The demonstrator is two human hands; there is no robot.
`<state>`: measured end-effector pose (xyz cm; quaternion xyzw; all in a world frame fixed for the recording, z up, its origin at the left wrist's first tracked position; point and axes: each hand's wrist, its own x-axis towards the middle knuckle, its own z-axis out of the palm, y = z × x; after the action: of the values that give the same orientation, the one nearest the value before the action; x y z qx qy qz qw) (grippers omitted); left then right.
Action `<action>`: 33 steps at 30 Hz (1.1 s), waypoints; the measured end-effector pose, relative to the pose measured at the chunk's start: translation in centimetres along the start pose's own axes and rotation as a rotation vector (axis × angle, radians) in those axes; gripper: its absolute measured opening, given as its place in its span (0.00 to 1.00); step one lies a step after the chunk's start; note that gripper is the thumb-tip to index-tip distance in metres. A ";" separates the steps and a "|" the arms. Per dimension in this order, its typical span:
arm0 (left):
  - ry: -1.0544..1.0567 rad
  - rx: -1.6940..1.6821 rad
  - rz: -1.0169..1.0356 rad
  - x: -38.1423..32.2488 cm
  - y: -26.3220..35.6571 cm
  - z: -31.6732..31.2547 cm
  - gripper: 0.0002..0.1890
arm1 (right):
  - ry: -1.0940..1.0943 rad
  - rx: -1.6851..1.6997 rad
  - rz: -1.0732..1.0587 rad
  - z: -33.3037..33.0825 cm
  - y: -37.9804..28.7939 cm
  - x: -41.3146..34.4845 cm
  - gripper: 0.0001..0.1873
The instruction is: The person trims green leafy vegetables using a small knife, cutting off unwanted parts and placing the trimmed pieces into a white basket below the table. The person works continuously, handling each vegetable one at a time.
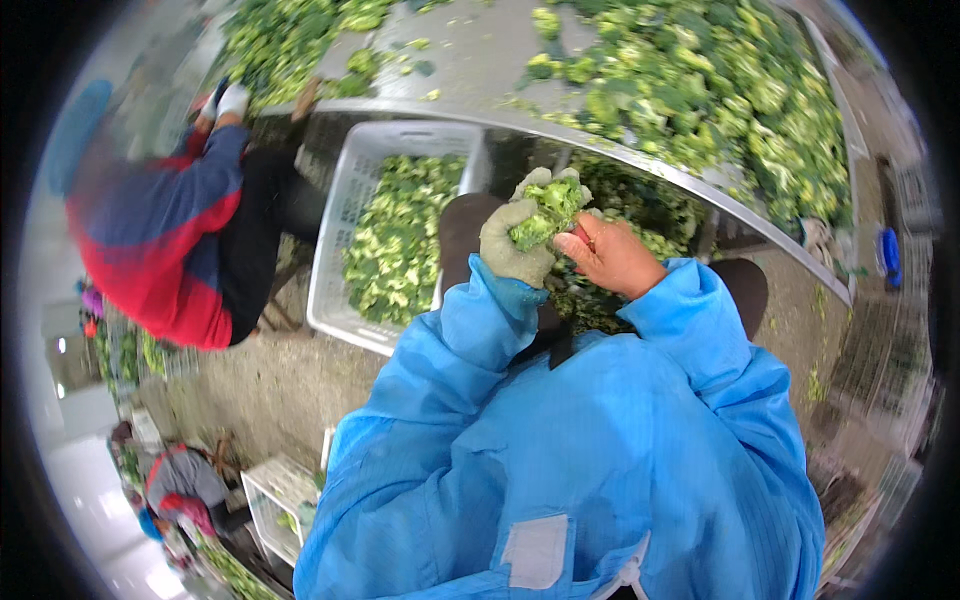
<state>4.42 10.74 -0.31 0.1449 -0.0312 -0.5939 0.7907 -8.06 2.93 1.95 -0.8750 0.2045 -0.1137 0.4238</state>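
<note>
My left hand (pixel 517 244), in a pale knitted work glove, is closed around a piece of green broccoli (pixel 551 206). Bare-skinned, my right hand (pixel 619 259) grips a small tool with a red handle (pixel 583 232) against the broccoli's stem side. The tool's working end is hidden by the broccoli and my fingers. Both hands are above my lap, close together. Below and behind them lies a dark heap of broccoli trimmings (pixel 637 195), partly under the table. To the left of my hands stands a white plastic crate (pixel 480 154) with cut broccoli florets (pixel 397 240) in it.
Ahead is a metal table (pixel 480 45) with a raised rim, bearing large heaps of broccoli (pixel 712 97). A co-worker in a red and blue jacket (pixel 165 232) sits at the left. Behind on the left are another person (pixel 187 484) and a white crate (pixel 281 480). Stacked crates (pixel 877 360) stand at the right.
</note>
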 end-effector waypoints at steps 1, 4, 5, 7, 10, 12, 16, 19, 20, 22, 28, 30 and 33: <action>-0.009 -0.114 0.059 -0.5 1.1 -0.4 0.18 | -0.024 0.002 0.017 0.4 -0.7 0.8 0.19; 0.072 -0.104 0.282 -3.7 6.7 -2.3 0.16 | 0.009 0.067 0.002 2.1 -2.1 2.9 0.21; 0.126 -0.144 0.380 -4.9 8.7 -3.1 0.17 | 0.007 0.066 0.008 2.5 -2.3 3.4 0.22; 0.456 -0.077 0.473 -7.3 13.0 -4.5 0.20 | 0.008 -0.001 0.009 3.0 -2.5 3.7 0.21; 0.847 -0.147 0.545 -8.7 14.7 -5.5 0.26 | 0.009 -0.133 0.045 3.8 -3.0 3.8 0.18; 0.490 -0.025 0.457 -7.9 13.3 -5.2 0.27 | 0.115 -0.011 -0.060 4.4 -3.8 3.7 0.18; -0.007 0.130 0.214 -4.1 8.9 -2.1 0.31 | 0.130 0.229 0.040 4.0 -4.9 3.3 0.26; -0.074 0.329 0.006 -2.4 6.2 0.8 0.34 | 0.167 0.251 0.019 2.9 -4.7 2.6 0.29; -0.039 0.294 -0.068 -1.6 5.3 1.7 0.35 | 0.197 0.175 -0.024 2.6 -4.4 2.3 0.29; -0.022 0.342 -0.045 -0.6 3.8 2.7 0.42 | 0.249 0.084 -0.061 1.8 -3.6 1.4 0.25; -0.036 0.525 0.023 0.9 -0.6 2.5 0.44 | 0.556 0.781 0.331 0.9 -2.0 -0.1 0.14; -0.160 0.936 0.220 1.0 -1.7 2.1 0.37 | 0.570 0.915 0.367 0.6 -1.9 -0.3 0.13; 0.070 0.622 0.038 1.6 -2.0 1.9 0.34 | 0.386 1.049 0.461 -0.3 -1.4 -0.7 0.13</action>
<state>2.61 8.40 0.76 0.3994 -0.1869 -0.5356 0.7202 -8.45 3.88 3.22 -0.4461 0.3786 -0.2613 0.7677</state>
